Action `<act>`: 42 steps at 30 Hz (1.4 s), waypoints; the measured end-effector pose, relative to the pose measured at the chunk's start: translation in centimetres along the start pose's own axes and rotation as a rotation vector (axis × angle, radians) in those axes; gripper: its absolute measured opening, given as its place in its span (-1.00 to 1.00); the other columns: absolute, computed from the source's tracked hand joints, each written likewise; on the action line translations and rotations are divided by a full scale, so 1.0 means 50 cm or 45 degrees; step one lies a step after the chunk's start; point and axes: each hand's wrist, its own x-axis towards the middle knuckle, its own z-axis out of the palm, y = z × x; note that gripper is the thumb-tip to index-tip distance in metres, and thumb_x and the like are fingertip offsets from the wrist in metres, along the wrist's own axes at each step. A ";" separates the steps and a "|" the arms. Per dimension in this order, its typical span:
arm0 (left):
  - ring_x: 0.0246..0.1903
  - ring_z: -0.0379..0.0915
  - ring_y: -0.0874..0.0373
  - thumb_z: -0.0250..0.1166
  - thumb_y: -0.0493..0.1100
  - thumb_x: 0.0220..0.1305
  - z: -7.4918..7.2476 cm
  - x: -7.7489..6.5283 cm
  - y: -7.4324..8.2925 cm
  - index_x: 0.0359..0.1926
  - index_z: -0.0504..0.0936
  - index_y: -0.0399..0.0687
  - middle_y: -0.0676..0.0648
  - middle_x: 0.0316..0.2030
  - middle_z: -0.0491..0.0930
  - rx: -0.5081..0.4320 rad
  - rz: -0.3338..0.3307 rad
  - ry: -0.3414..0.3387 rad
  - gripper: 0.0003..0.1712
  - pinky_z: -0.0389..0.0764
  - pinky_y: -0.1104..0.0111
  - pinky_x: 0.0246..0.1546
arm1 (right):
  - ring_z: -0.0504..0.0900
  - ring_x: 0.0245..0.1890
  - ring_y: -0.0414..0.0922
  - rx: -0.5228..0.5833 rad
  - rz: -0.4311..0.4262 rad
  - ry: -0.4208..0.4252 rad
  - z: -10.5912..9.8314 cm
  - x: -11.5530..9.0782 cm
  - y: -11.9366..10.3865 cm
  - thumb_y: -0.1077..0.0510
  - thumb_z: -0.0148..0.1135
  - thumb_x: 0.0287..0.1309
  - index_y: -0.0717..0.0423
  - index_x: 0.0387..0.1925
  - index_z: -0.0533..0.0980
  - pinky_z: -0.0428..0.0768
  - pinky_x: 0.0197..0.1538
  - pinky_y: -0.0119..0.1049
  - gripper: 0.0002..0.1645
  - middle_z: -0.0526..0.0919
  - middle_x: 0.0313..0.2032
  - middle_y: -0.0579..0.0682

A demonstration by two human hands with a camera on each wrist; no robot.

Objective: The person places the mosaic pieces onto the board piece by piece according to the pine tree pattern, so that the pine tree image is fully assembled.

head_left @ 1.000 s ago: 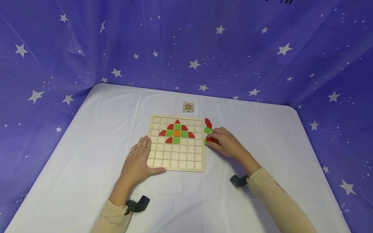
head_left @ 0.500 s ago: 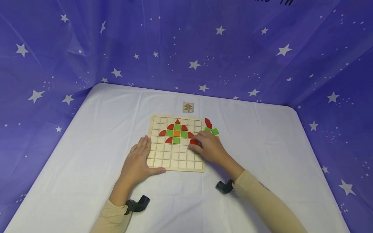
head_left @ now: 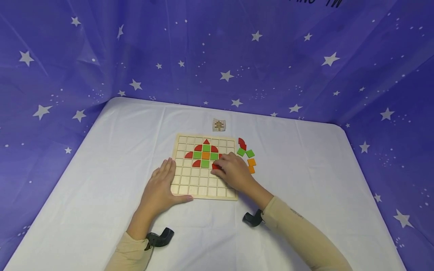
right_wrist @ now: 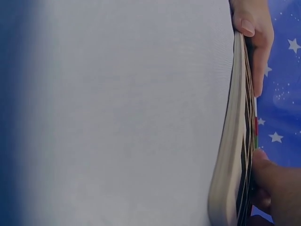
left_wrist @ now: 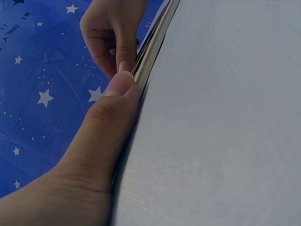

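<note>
A square wooden grid board (head_left: 203, 181) lies on the table, bearing a pattern of red, green and orange tiles. My left hand (head_left: 158, 188) rests at its near left corner, fingers straight along the left side and thumb on the front edge. In the left wrist view the thumb (left_wrist: 106, 110) touches the board's edge. Over the right half of the board, my right hand (head_left: 235, 173) pinches a red quarter-circle tile (head_left: 215, 166) between thumb and fingers, right of the lowest green square (head_left: 205, 163). Its fingers partly cover that tile and the board's right cells.
Right of the board lie loose red quarter-circle tiles (head_left: 242, 142), a green square (head_left: 250, 153) beside another, and orange squares (head_left: 251, 162). A small picture card (head_left: 219, 124) with a tree figure lies behind the board. A starry blue curtain (head_left: 190, 49) surrounds the white table.
My right hand has moved left from the loose tiles onto the board, carrying the red quarter-circle tile. The orange squares have come into view. My left hand has stayed in place.
</note>
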 end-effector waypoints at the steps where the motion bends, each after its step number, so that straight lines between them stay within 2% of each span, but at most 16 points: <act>1: 0.57 -0.19 -0.15 0.29 0.71 -0.28 0.000 0.000 0.000 0.54 -0.04 -0.28 -0.23 0.57 -0.09 0.000 0.002 0.002 0.62 0.00 -0.02 0.53 | 0.51 -0.31 -0.17 0.001 0.002 0.003 0.000 0.000 -0.001 -0.18 0.41 0.12 -0.06 -0.11 0.73 0.53 -0.23 -0.34 -0.61 0.71 -0.25 -0.16; 12: 0.57 -0.20 -0.14 0.35 0.67 -0.28 0.002 0.000 -0.001 0.55 -0.05 -0.26 -0.22 0.57 -0.09 -0.003 -0.008 -0.002 0.61 -0.02 -0.01 0.54 | 0.45 -0.35 -0.21 0.108 0.108 0.028 0.003 0.008 -0.006 -0.14 0.46 0.07 -0.06 -0.21 0.74 0.50 -0.33 -0.40 -0.67 0.68 -0.31 -0.21; 19: 0.57 -0.20 -0.13 0.34 0.68 -0.28 0.002 0.000 0.000 0.55 -0.05 -0.25 -0.20 0.57 -0.10 -0.001 -0.011 -0.006 0.61 -0.02 -0.01 0.54 | 0.44 -0.37 -0.22 0.141 0.120 0.033 0.006 0.013 -0.004 -0.13 0.46 0.07 -0.08 -0.25 0.74 0.48 -0.34 -0.41 -0.72 0.68 -0.35 -0.22; 30: 0.57 -0.21 -0.12 0.33 0.69 -0.29 0.001 0.000 0.000 0.55 -0.05 -0.26 -0.21 0.57 -0.10 -0.003 -0.009 -0.009 0.62 -0.02 0.00 0.54 | 0.49 -0.31 -0.20 0.130 0.106 -0.044 -0.004 0.017 -0.014 -0.03 0.35 0.23 -0.04 -0.10 0.74 0.51 -0.28 -0.39 -0.73 0.72 -0.27 -0.18; 38: 0.58 -0.22 -0.12 0.35 0.67 -0.29 -0.001 -0.001 0.001 0.55 -0.05 -0.27 -0.20 0.57 -0.11 -0.011 -0.014 -0.014 0.62 -0.04 0.00 0.54 | 0.45 -0.28 -0.20 0.134 0.140 -0.012 -0.002 0.016 -0.006 -0.10 0.40 0.16 -0.08 -0.10 0.72 0.46 -0.28 -0.38 -0.68 0.70 -0.24 -0.18; 42: 0.58 -0.23 -0.12 0.33 0.69 -0.29 0.000 -0.001 0.001 0.55 -0.06 -0.26 -0.21 0.57 -0.11 -0.010 -0.014 -0.017 0.62 -0.04 0.00 0.55 | 0.43 -0.27 -0.18 0.162 0.166 0.051 -0.007 0.013 0.012 -0.13 0.32 0.23 -0.09 -0.10 0.70 0.44 -0.27 -0.34 -0.69 0.64 -0.27 -0.19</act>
